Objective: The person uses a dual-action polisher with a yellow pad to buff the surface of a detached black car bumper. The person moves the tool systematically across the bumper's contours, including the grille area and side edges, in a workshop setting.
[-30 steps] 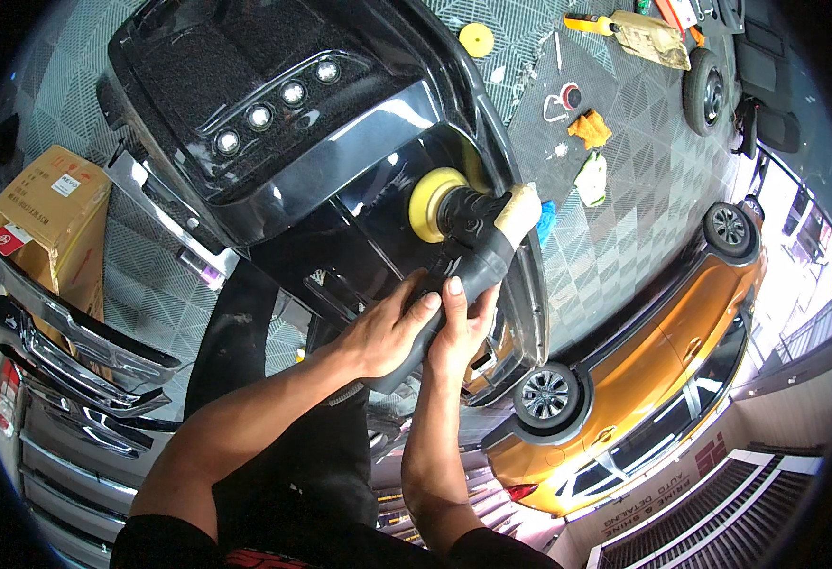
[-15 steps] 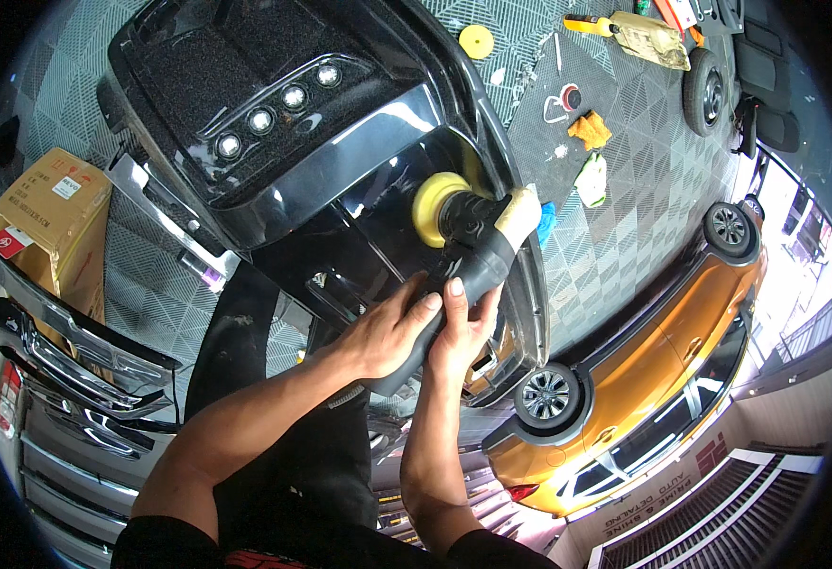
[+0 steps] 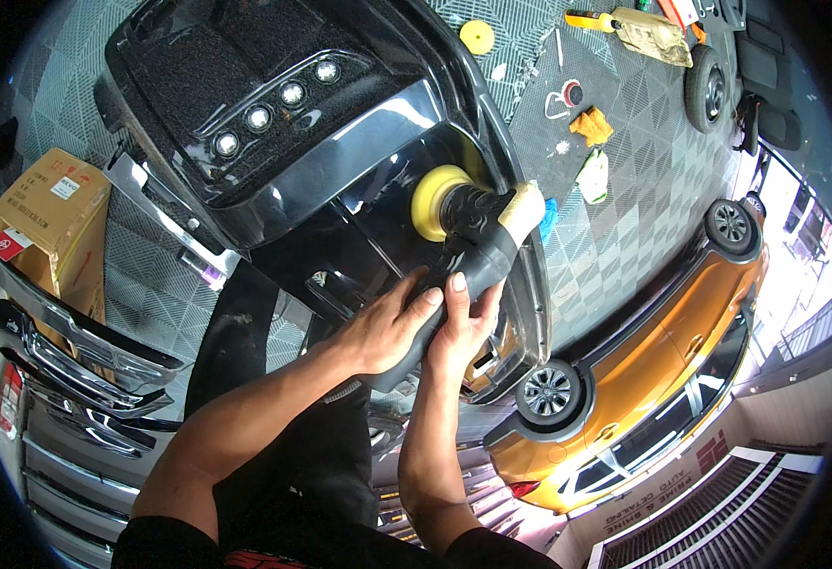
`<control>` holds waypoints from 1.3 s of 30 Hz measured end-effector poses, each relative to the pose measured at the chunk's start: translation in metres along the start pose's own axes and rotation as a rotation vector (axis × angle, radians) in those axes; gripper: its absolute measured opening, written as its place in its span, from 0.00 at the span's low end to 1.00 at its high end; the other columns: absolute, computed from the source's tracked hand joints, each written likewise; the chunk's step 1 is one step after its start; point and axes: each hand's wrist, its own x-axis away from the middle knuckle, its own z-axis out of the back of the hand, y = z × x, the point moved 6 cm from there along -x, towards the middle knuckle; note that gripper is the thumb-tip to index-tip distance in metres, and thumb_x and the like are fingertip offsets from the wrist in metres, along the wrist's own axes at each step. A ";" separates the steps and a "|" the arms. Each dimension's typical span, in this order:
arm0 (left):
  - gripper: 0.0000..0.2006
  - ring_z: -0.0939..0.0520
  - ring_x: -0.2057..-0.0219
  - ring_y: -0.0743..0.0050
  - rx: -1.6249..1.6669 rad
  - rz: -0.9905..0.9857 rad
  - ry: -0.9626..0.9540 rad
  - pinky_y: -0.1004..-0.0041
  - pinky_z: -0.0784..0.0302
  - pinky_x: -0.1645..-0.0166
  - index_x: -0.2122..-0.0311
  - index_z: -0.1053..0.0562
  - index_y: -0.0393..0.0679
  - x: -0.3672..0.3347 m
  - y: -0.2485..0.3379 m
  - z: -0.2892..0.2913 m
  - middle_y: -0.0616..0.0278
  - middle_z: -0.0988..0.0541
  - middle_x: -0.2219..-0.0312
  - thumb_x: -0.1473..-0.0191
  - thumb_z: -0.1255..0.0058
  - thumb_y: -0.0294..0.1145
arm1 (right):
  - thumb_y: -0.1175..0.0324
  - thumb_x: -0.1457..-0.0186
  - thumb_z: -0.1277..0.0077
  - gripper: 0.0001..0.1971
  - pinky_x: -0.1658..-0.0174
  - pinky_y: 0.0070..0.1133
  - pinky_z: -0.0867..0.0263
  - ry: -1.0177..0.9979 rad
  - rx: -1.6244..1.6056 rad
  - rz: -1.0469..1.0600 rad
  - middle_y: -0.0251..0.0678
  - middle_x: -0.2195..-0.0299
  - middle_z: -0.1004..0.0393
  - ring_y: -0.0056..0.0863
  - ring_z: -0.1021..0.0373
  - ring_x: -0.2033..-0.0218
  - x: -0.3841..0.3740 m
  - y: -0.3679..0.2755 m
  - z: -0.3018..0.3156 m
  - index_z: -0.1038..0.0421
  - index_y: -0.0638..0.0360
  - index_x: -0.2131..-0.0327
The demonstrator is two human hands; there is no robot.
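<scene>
Mid-frame, the left hand (image 3: 385, 332) and right hand (image 3: 465, 327) both wrap the polisher (image 3: 482, 254), whose yellow pad (image 3: 432, 204) appears to rest on the black panel (image 3: 307, 245). Buffing seems under way; the black panel looks glossy, but which areas are finished or remain cannot be told.

A: What kind of place was shown?

B: A vehicle workshop: an orange car (image 3: 639, 370) stood at right, and a loose wheel (image 3: 698, 92) rested on the patterned floor (image 3: 625, 256).

A: Which equipment supported this reading?

B: A power polisher (image 3: 478, 223) was held over a glossy black vehicle part (image 3: 340, 156), and a yellow pad (image 3: 477, 37) lay on the floor.
</scene>
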 end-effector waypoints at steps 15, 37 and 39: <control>0.42 0.28 0.33 0.32 -0.004 -0.003 -0.041 0.53 0.32 0.31 0.27 0.43 0.33 -0.001 0.004 -0.001 0.28 0.28 0.37 0.26 0.67 0.66 | 0.70 0.35 0.37 0.37 0.37 0.27 0.36 0.021 -0.014 0.004 0.40 0.39 0.28 0.28 0.30 0.42 0.002 -0.001 0.002 0.43 0.65 0.28; 0.43 0.25 0.35 0.32 0.002 0.012 -0.043 0.51 0.30 0.33 0.28 0.41 0.34 0.002 0.016 0.002 0.29 0.25 0.40 0.27 0.68 0.68 | 0.68 0.34 0.38 0.38 0.34 0.28 0.38 0.029 -0.041 -0.030 0.42 0.38 0.29 0.29 0.32 0.40 0.002 -0.003 0.000 0.45 0.66 0.27; 0.42 0.25 0.36 0.31 -0.008 0.014 -0.037 0.50 0.29 0.33 0.28 0.41 0.35 0.001 0.014 0.002 0.29 0.25 0.40 0.27 0.68 0.67 | 0.69 0.34 0.39 0.38 0.34 0.27 0.39 0.020 -0.046 -0.032 0.42 0.37 0.29 0.29 0.32 0.39 0.001 -0.003 0.000 0.45 0.66 0.27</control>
